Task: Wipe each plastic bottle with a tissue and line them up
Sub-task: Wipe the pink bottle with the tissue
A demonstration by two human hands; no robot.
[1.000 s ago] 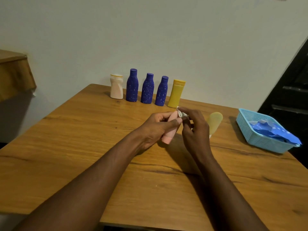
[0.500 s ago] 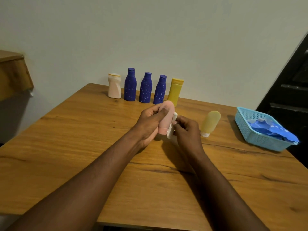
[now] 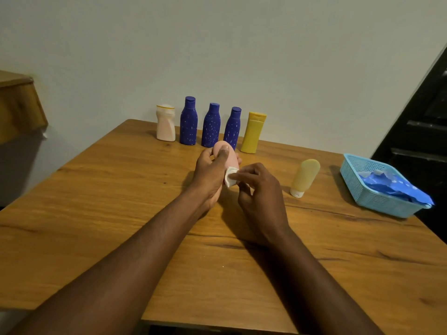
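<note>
Wooden table (image 3: pixel 96 201): left hand (image 3: pixel 210 175) grips pink bottle (image 3: pixel 231 157) above centre, fingers wrapped round it. Right hand (image 3: pixel 258 187) pinches white tissue (image 3: pixel 231 178) against its side. Five bottles (image 3: pixel 210 125) lined by wall.

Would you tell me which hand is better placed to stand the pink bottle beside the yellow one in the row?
Left, I think: the left hand holds the pink bottle, while the right hand pinches the tissue against it.

Plain pale wall (image 3: pixel 217 44) at far side, dim warm light. Wooden table (image 3: pixel 96 201) abuts it. Wooden furniture (image 3: pixel 17 102) far left, dark door (image 3: pixel 423 117) right.
</note>
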